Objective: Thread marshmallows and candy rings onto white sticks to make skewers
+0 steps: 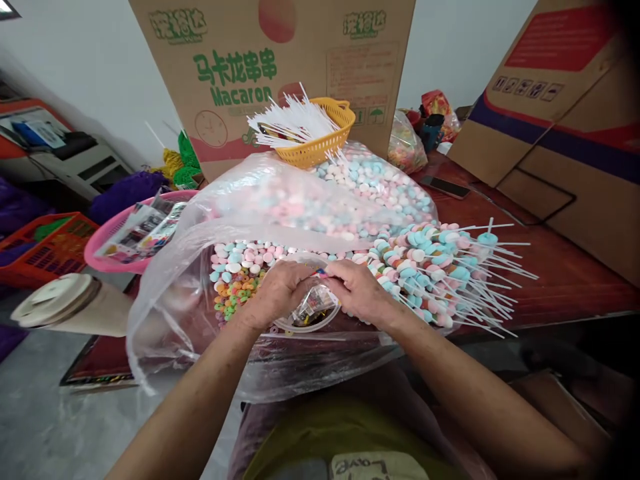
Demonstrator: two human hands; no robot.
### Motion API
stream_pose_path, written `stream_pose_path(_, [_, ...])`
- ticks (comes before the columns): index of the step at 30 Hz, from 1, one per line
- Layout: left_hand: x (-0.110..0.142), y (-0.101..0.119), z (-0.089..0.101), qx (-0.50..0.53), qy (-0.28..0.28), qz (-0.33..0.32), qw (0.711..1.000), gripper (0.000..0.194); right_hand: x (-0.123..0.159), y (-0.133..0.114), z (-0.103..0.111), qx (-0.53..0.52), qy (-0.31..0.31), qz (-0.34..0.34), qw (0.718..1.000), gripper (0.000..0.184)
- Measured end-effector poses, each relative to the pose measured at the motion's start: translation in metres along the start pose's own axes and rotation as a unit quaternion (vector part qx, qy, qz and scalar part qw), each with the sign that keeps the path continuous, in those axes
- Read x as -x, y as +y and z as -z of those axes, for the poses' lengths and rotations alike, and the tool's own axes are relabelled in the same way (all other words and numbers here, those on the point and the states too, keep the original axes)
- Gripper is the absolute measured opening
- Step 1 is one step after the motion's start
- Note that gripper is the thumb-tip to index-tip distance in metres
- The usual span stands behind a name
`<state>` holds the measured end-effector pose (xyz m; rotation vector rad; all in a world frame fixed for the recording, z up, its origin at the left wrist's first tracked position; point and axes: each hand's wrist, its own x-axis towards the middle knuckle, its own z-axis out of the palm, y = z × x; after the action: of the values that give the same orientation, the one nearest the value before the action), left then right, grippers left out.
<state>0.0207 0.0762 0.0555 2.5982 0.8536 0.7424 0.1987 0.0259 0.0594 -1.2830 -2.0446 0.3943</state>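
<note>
My left hand (280,293) and my right hand (360,290) meet above a clear round tub (313,327). Fingers of both are closed in a pinch on a small printed packet (319,273), of which only a red and blue bit shows between them. Inside the tub lie crinkled printed wrappers (315,303). Orange, yellow and green ring candies (235,293) lie left of my left hand, with loose pink, white and blue marshmallows (250,255) behind them. To the right of my right hand is a heap of marshmallow skewers (430,267), white sticks pointing right.
A clear plastic bag (170,333) spreads under everything. Behind stand a yellow basket (320,147) of white sticks and a large cardboard box (300,40). At left are a pink basin (115,260) of printed pouches and a lidded paper cup (75,307). A phone (445,187) lies at right.
</note>
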Motion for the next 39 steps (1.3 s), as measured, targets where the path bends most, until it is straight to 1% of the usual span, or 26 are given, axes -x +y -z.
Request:
stream_pose_path(2, [0.0,-0.007,-0.001,-0.07,-0.029,-0.018,0.997,0.024,-0.005,0.007,-0.008,0.051,-0.024,-0.038,0.998,0.018])
stream_pose_path(3, [0.001,-0.009,-0.002,-0.096,-0.032,-0.02,0.995,0.023,-0.006,0.01,-0.013,0.082,-0.026,-0.057,0.995,0.02])
stream_pose_path(4, [0.002,-0.01,-0.003,-0.114,-0.022,-0.016,0.993,0.022,-0.007,0.013,-0.017,0.114,-0.026,-0.07,0.991,0.02])
stream_pose_path(6, [0.004,-0.009,-0.004,-0.137,0.02,-0.003,0.99,0.02,-0.008,0.017,-0.025,0.17,-0.02,-0.069,0.983,0.021])
stream_pose_path(8, [0.004,-0.005,-0.002,-0.142,0.058,0.012,0.988,0.019,-0.007,0.018,-0.026,0.196,0.016,-0.053,0.979,0.021])
stream_pose_path(9, [0.004,-0.001,0.0,-0.133,0.056,0.017,0.989,0.02,-0.007,0.017,-0.025,0.192,0.042,-0.036,0.98,0.024])
stream_pose_path(11, [0.001,0.006,0.007,-0.09,0.014,0.018,0.996,0.021,-0.007,0.013,-0.019,0.153,0.079,0.02,0.985,0.027])
stream_pose_path(13, [0.001,0.016,0.014,-0.02,-0.03,0.025,0.999,0.022,-0.004,0.005,-0.01,0.083,0.089,0.075,0.99,0.021])
stream_pose_path(14, [0.003,0.021,0.017,0.02,-0.038,0.038,0.998,0.021,-0.001,0.0,-0.006,0.043,0.095,0.087,0.991,0.019])
stream_pose_path(15, [0.005,0.025,0.017,0.062,-0.037,0.059,0.996,0.018,0.003,-0.006,-0.002,0.006,0.106,0.083,0.991,0.019])
stream_pose_path(17, [0.013,0.035,0.015,0.139,-0.028,0.102,0.985,0.018,0.014,-0.016,0.003,-0.05,0.132,0.047,0.989,0.018])
stream_pose_path(20, [0.025,0.046,0.006,0.199,-0.018,0.148,0.969,0.017,0.034,-0.027,0.009,-0.09,0.129,0.006,0.987,0.017])
stream_pose_path(22, [0.03,0.053,0.002,0.207,-0.017,0.157,0.965,0.02,0.045,-0.03,0.013,-0.118,0.107,-0.01,0.987,0.01])
stream_pose_path(24, [0.033,0.058,0.002,0.213,-0.042,0.149,0.965,0.023,0.052,-0.033,0.015,-0.165,0.058,-0.02,0.984,0.014])
stream_pose_path(26, [0.035,0.063,0.003,0.217,-0.07,0.137,0.964,0.026,0.056,-0.034,0.012,-0.212,0.012,-0.039,0.976,0.01])
stream_pose_path(27, [0.036,0.065,0.004,0.219,-0.08,0.134,0.963,0.028,0.058,-0.034,0.009,-0.226,0.005,-0.05,0.973,0.009])
stream_pose_path(28, [0.038,0.067,0.004,0.225,-0.09,0.137,0.961,0.028,0.061,-0.034,0.005,-0.229,0.013,-0.063,0.971,0.012])
stream_pose_path(30, [0.043,0.072,0.002,0.237,-0.088,0.156,0.955,0.023,0.066,-0.033,-0.003,-0.196,0.057,-0.073,0.976,0.017])
stream_pose_path(31, [0.046,0.075,-0.001,0.234,-0.077,0.167,0.955,0.02,0.069,-0.032,-0.006,-0.162,0.078,-0.065,0.982,0.019])
stream_pose_path(33, [0.052,0.077,-0.007,0.199,-0.051,0.172,0.964,0.018,0.075,-0.026,-0.007,-0.083,0.102,-0.043,0.99,0.024])
stream_pose_path(35, [0.057,0.078,-0.014,0.146,-0.023,0.152,0.977,0.019,0.078,-0.017,0.0,-0.009,0.112,-0.056,0.992,0.032])
stream_pose_path(37, [0.062,0.076,-0.018,0.121,0.011,0.133,0.984,0.021,0.079,-0.004,0.011,0.094,0.123,-0.106,0.982,0.035])
stream_pose_path(38, [0.064,0.075,-0.019,0.12,0.034,0.129,0.984,0.021,0.078,0.003,0.017,0.162,0.118,-0.136,0.97,0.032])
stream_pose_path(39, [0.065,0.073,-0.019,0.125,0.059,0.124,0.983,0.022,0.077,0.011,0.022,0.235,0.1,-0.162,0.953,0.027])
